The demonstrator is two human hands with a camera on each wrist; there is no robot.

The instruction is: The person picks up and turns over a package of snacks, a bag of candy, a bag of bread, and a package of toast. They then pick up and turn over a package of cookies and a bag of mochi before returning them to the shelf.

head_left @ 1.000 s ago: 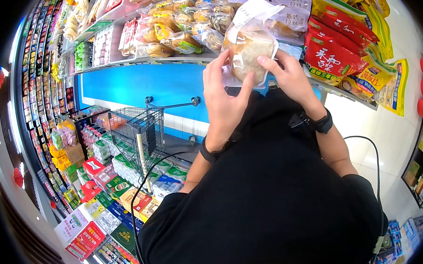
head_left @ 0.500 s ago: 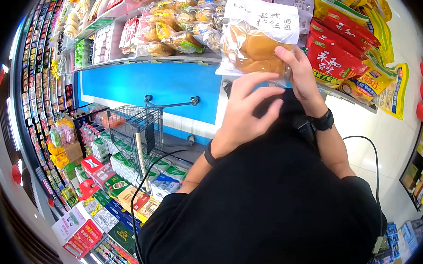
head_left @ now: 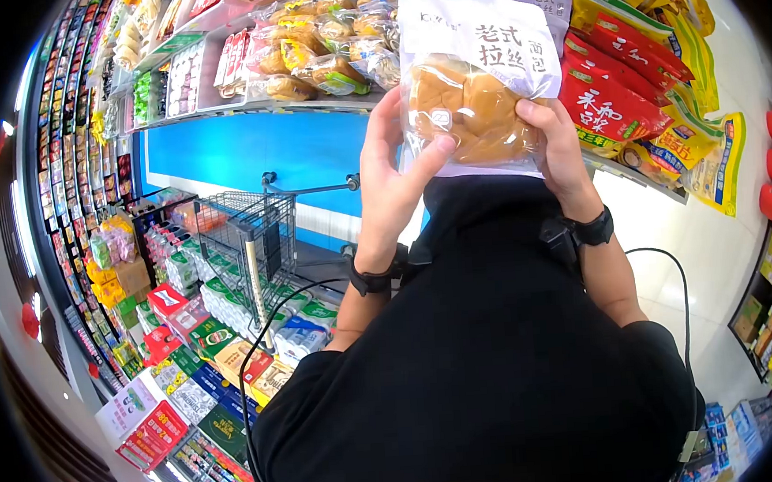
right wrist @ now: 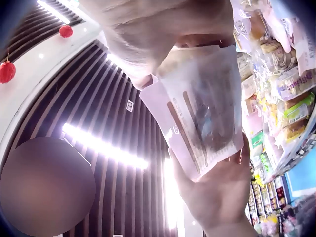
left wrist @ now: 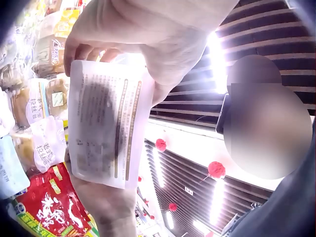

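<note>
In the head view, a clear and white bag of golden bread buns [head_left: 475, 103], printed with dark Chinese characters, is held up in front of the body. My left hand [head_left: 389, 183] grips its left edge, thumb on the front and fingers reaching behind. On the opposite side, my right hand [head_left: 565, 155] pinches the lower right edge with the thumb over the front. Small print covers the white back of the bread bag [left wrist: 101, 123] in the left wrist view, where my right hand [left wrist: 106, 205] shows beneath it.
Behind the bag, a shelf carries several wrapped pastries [head_left: 325, 46]. Red pouches [head_left: 611, 95] and yellow bags [head_left: 717, 163] fill its right end. A wire shopping cart [head_left: 253, 236] stands at left near stacked drink packs and boxes [head_left: 220, 339]. Pale tiled floor [head_left: 661, 251] lies at right.
The bread bag has turned from its pale side to its printed front with the buns showing. My left hand came off the bag midway and now grips its left edge; the right hand kept hold.
</note>
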